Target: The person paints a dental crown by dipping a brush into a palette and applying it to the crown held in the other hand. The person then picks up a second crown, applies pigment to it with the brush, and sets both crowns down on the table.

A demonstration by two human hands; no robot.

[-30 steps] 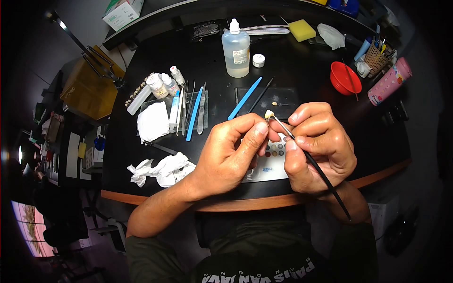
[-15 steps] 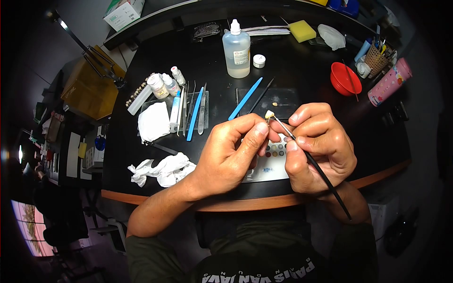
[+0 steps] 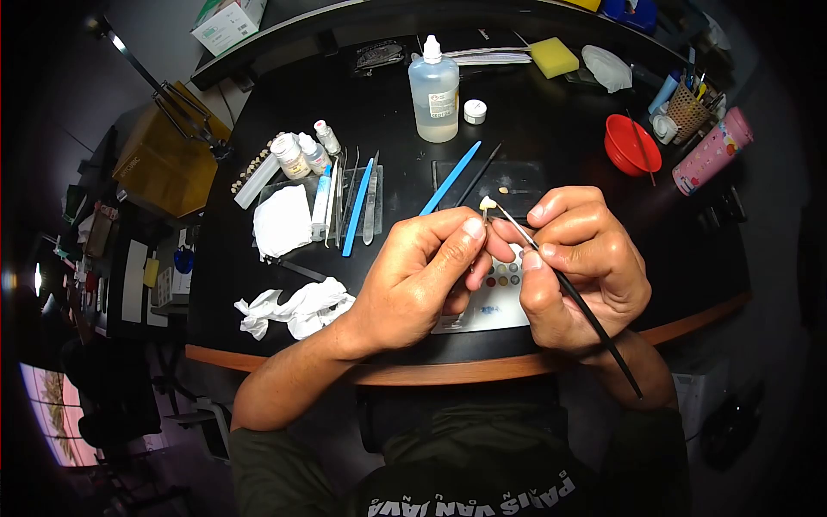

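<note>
My left hand (image 3: 420,277) pinches a small cream tooth-shaped piece (image 3: 488,204) between thumb and fingertips, held up above the desk. My right hand (image 3: 579,267) grips a thin black brush (image 3: 579,306) like a pen, its tip touching the small piece. Below both hands lies a white palette (image 3: 493,303) with several small wells of colour, partly hidden by my fingers.
On the black desk (image 3: 551,138) lie a blue tool (image 3: 449,179), a tray of instruments (image 3: 353,202), small vials (image 3: 297,153), a clear liquid bottle (image 3: 433,88), a red bowl (image 3: 631,144), a pink tube (image 3: 711,149), a yellow sponge (image 3: 552,57) and crumpled tissue (image 3: 293,310).
Both hands and the small piece have shifted very slightly up; the brush tip stays on the piece.
</note>
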